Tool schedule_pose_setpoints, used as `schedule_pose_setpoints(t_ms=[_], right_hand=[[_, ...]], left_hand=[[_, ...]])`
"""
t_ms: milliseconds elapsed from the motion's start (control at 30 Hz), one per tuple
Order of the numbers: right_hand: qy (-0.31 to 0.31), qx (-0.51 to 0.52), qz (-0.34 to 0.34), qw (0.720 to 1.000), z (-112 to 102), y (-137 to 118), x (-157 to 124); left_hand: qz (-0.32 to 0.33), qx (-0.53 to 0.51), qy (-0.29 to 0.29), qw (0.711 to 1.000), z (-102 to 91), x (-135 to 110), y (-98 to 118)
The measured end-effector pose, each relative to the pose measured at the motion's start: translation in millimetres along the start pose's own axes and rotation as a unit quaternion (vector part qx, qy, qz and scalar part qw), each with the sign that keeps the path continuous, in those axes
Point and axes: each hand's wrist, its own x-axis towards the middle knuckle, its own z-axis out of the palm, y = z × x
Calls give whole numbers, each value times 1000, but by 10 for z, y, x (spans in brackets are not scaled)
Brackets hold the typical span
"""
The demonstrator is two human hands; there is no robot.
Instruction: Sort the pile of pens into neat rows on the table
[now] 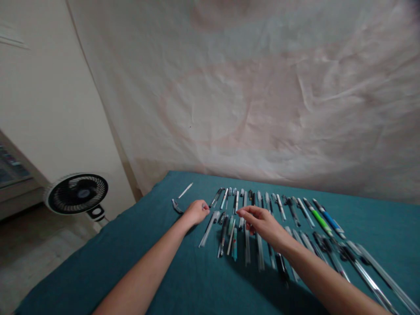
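My left hand (196,212) rests low over the cloth at the left end of two rows of pens, its fingers curled together. Whatever they may hold is hidden. Just in front of it lies a dark slim pen (215,197), and below its fingertips a clear capped pen (208,232). My right hand (262,222) hovers between the rows with thumb and fingers pinched, their contents unclear. A white pen (236,202) ends right by those fingertips; I cannot tell if they touch. Beneath the right hand, several clear pens are partly covered.
A green pen (318,217) and a blue pen (330,218) lie at the right. Left of the rows are a thin white stick (186,190) and a dark curved piece (176,206). Beyond the teal-covered table (144,218) stands a fan (78,194); a curtain (229,109) hangs behind.
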Motion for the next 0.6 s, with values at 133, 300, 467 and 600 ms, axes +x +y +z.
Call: schedule_pose_setpoints(t_ms=[133, 300, 467, 600], right_hand=[[-3, 0, 3, 1000, 0, 0, -2], [-9, -3, 6, 1000, -3, 18, 6], [-10, 6, 10, 1000, -1, 34, 11], [-8, 14, 6, 1000, 2, 34, 5]], left_hand=[[-16, 6, 6, 1000, -22, -3, -13], [-34, 7, 14, 999, -31, -40, 21], [-35, -5, 20, 999, -48, -71, 53], [-22, -34, 15, 999, -153, -59, 121]])
